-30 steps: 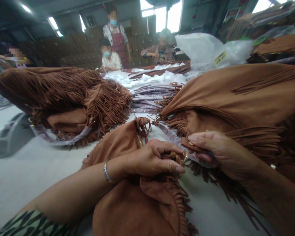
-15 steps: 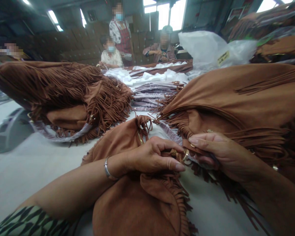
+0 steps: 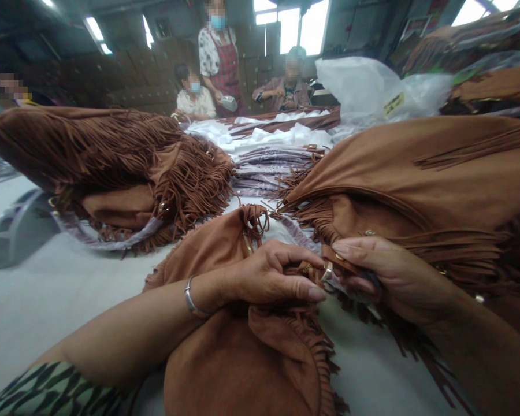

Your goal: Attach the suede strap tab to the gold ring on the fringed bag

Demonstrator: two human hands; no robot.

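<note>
On the worktop, toward the near edge, lies the bag. Over it, the left hand and right hand both pinch: the right, thumb against fingers, a strap; the left, thumb and forefinger, a gold ring just beside it.

Gold ring now at another angle

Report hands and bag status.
Left grip: at gold ring. Right grip: pinching brown strap. Fringed handbag: beneath left grip. Another bag: close behind right grip.
</note>
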